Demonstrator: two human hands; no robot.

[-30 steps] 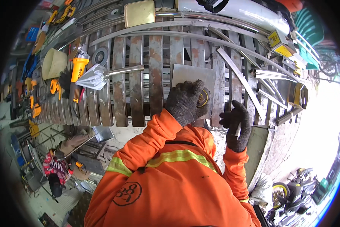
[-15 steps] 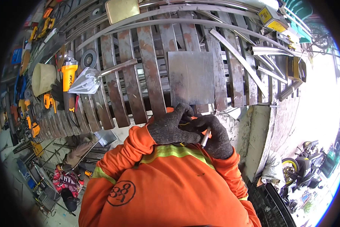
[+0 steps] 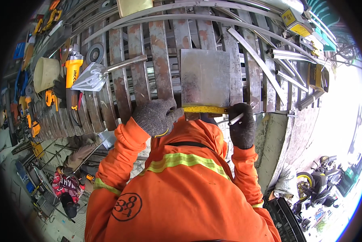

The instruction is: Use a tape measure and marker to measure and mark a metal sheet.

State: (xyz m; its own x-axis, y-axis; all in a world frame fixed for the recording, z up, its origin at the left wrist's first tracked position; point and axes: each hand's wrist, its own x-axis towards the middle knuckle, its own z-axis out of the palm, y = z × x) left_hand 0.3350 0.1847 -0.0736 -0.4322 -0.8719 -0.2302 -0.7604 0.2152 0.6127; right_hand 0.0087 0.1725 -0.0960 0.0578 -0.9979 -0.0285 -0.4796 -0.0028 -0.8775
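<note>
A square grey metal sheet lies on the slatted metal bench. Along its near edge runs the yellow blade of a tape measure, pulled out between my gloved hands. My left hand is closed around the tape's case, of which only a yellow rim shows under the palm. At the blade's other end, near the sheet's right corner, my right hand is closed on it. A white marker-like stick also juts from the right hand's fingers. Both hands wear dark grey knit gloves.
Left on the bench are a yellow angle grinder, a clear plastic bag, a grinding disc and a beige container. Metal tubes and a flat bar lie right. Another person crouches lower left; a motorcycle stands lower right.
My hands have moved apart from in front of my chest, left hand leftward and right hand rightward. The tape's blade now stretches between them along the sheet's near edge.
</note>
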